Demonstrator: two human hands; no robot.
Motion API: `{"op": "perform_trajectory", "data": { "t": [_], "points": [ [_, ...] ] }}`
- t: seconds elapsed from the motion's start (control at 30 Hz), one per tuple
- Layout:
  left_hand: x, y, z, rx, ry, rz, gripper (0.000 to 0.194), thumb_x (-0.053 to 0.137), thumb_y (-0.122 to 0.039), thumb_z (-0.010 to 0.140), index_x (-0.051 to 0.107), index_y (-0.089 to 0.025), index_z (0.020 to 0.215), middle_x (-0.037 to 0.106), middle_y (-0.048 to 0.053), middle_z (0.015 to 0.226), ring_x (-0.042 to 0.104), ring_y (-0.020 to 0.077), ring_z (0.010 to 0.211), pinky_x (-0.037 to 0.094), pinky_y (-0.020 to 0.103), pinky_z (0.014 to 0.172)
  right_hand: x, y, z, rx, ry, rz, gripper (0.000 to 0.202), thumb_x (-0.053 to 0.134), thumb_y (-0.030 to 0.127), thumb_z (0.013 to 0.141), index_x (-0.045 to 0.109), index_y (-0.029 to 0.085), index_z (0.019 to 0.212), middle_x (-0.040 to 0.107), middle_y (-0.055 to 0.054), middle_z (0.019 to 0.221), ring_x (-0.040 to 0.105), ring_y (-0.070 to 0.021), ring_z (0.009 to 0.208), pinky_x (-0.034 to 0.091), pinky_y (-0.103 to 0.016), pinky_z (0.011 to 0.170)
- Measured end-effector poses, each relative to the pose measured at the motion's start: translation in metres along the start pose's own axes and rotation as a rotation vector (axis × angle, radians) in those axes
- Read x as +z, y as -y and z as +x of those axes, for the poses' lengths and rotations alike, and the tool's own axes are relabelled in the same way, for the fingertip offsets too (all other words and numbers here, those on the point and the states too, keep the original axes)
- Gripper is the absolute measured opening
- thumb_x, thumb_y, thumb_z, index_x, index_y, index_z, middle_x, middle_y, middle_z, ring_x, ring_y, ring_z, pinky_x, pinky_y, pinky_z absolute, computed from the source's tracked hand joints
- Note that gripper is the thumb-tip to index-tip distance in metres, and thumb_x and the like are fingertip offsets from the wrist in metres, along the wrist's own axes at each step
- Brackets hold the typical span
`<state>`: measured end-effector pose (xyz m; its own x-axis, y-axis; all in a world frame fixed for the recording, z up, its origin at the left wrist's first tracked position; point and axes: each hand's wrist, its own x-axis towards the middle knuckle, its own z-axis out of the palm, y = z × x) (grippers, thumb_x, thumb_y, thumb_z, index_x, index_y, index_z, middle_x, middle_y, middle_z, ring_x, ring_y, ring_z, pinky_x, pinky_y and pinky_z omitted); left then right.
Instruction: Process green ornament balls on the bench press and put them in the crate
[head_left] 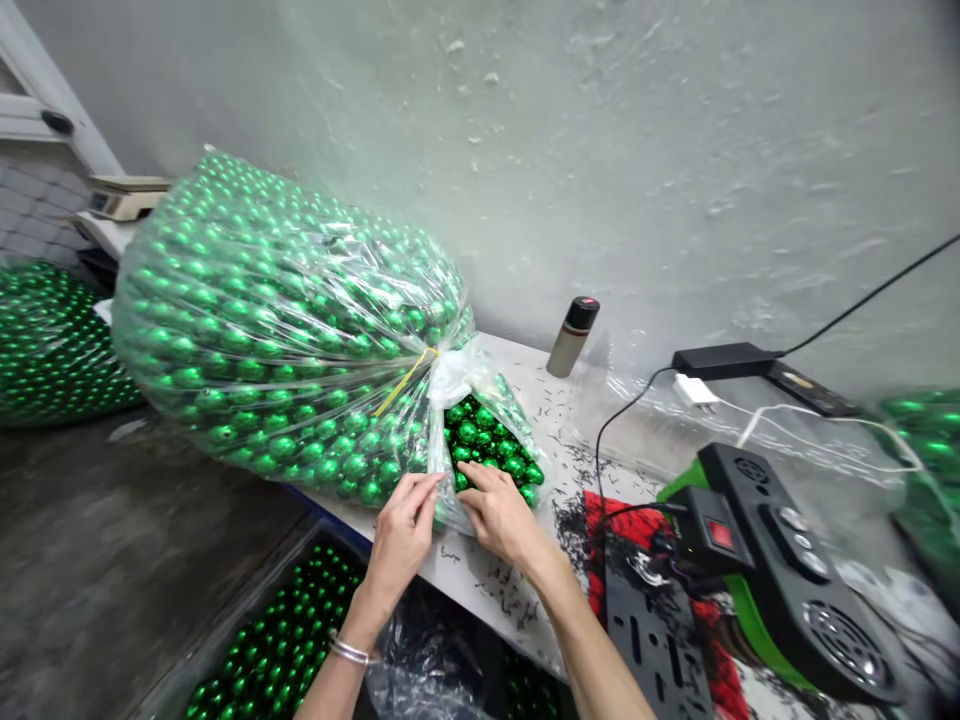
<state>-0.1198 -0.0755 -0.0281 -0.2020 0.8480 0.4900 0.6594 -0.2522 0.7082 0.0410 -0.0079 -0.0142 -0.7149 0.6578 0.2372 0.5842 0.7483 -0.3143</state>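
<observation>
A big clear plastic bag (300, 300) full of shiny green balls lies on the table, its gathered neck bound with a yellow tie (405, 383). Beside the neck, a smaller clear plastic bag (437, 435) opens toward me and shows loose green balls (487, 430) inside. My left hand (403, 525) pinches the near left edge of this smaller bag between thumb and fingers. At its mouth is my right hand (502, 508), fingers stretched over the nearest balls with the thumb apart. Whether a ball is under those fingertips cannot be made out.
A bin of green balls (274, 640) stands below the table edge. To the right sit a black-and-green machine (795, 560), a red mat (630, 525) strewn with small black bits, cables and a power adapter (724, 360). A capped bottle (572, 338) stands near the wall.
</observation>
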Motion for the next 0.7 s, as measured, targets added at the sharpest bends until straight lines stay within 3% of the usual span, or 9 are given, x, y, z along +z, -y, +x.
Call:
{"op": "perform_trajectory", "data": {
  "t": [0.13, 0.2, 0.27, 0.37, 0.47, 0.6, 0.7],
  "points": [
    [0.008, -0.014, 0.009, 0.107, -0.186, 0.229, 0.029, 0.046, -0.017, 0.096, 0.068, -0.019, 0.115, 0.063, 0.012, 0.110, 0.062, 0.0232, 0.102, 0.051, 0.039, 0.090, 0.008, 0.010, -0.014, -0.070, -0.298, 0.015, 0.031, 0.048, 0.008, 0.088, 0.068, 0.018, 0.110, 0.061, -0.013, 0.134, 0.054, -0.0258, 0.129, 0.048, -0.049, 0.105],
    [0.014, -0.024, 0.019, 0.186, -0.217, 0.252, 0.032, 0.044, -0.013, 0.096, 0.067, -0.019, 0.117, 0.063, 0.013, 0.118, 0.060, 0.0245, 0.109, 0.049, 0.041, 0.095, 0.008, 0.020, -0.025, -0.049, -0.440, 0.013, 0.033, 0.046, 0.007, 0.088, 0.066, 0.017, 0.112, 0.063, -0.014, 0.129, 0.057, -0.0255, 0.125, 0.052, -0.048, 0.101],
    [0.022, -0.031, 0.031, 0.232, -0.131, 0.213, 0.033, 0.042, -0.011, 0.096, 0.065, -0.018, 0.119, 0.064, 0.013, 0.118, 0.062, 0.0230, 0.109, 0.050, 0.038, 0.095, 0.005, 0.035, -0.043, -0.008, -0.537, 0.028, 0.035, 0.044, 0.005, 0.087, 0.064, 0.017, 0.114, 0.065, -0.014, 0.123, 0.060, -0.0237, 0.119, 0.055, -0.045, 0.096],
    [0.038, -0.036, 0.047, 0.226, 0.198, 0.203, 0.028, 0.048, -0.012, 0.094, 0.066, -0.017, 0.115, 0.069, 0.010, 0.107, 0.067, 0.0213, 0.095, 0.053, 0.033, 0.084, 0.004, 0.060, -0.082, 0.021, -0.575, 0.062, 0.038, 0.044, 0.002, 0.086, 0.061, 0.018, 0.116, 0.067, -0.013, 0.119, 0.063, -0.0210, 0.113, 0.057, -0.039, 0.093],
    [0.056, -0.038, 0.054, 0.216, 0.480, 0.284, 0.025, 0.054, -0.013, 0.091, 0.067, -0.016, 0.113, 0.069, 0.009, 0.102, 0.067, 0.0218, 0.090, 0.053, 0.032, 0.081, 0.019, 0.079, -0.130, 0.033, -0.537, 0.086, 0.036, 0.046, 0.005, 0.087, 0.060, 0.019, 0.117, 0.069, -0.012, 0.115, 0.067, -0.0198, 0.106, 0.059, -0.033, 0.089],
    [0.073, -0.048, 0.056, 0.194, 0.511, 0.448, 0.025, 0.057, -0.019, 0.091, 0.066, -0.014, 0.114, 0.064, 0.012, 0.106, 0.063, 0.0255, 0.099, 0.050, 0.035, 0.085, 0.057, 0.086, -0.187, 0.038, -0.598, 0.045, 0.024, 0.048, 0.012, 0.090, 0.066, 0.023, 0.103, 0.074, -0.007, 0.097, 0.072, -0.0150, 0.082, 0.061, -0.023, 0.073],
    [0.081, -0.055, 0.058, 0.134, 0.530, 0.545, 0.026, 0.061, -0.019, 0.087, 0.066, -0.016, 0.113, 0.062, 0.013, 0.112, 0.059, 0.0270, 0.104, 0.048, 0.036, 0.089, 0.072, 0.083, -0.215, 0.039, -0.587, 0.010, 0.021, 0.052, 0.016, 0.091, 0.068, 0.026, 0.100, 0.074, -0.003, 0.095, 0.072, -0.0119, 0.076, 0.060, -0.018, 0.070]
  ]
}}
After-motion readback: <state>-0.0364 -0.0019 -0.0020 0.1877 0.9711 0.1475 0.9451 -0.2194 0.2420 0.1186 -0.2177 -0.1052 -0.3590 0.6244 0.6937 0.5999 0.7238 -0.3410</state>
